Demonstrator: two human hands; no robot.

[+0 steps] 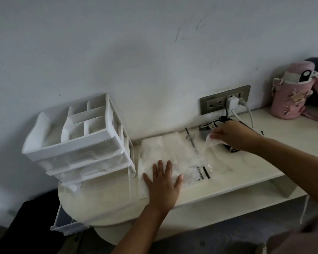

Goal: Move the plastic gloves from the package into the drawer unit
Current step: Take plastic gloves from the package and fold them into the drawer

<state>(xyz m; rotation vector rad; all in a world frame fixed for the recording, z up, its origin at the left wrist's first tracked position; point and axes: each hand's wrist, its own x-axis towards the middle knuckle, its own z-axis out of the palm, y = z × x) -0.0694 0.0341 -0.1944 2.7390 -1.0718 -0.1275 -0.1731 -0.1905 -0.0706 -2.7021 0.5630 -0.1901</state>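
Plastic gloves point(210, 143) trail leftward from right hand point(233, 138) into flat, left-right package point(160, 149).

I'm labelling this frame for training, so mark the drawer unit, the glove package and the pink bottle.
drawer unit point(75, 146), head view, white front rim of its top tray.
glove package point(160, 149), head view, clear plastic in its far left part.
pink bottle point(288, 103), head view, middle of its pink sleeve.

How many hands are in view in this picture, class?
2. The left hand presses flat on the package beside the drawer unit; the right hand pinches a plastic glove at the package's other end, below the wall socket. No others appear hidden.
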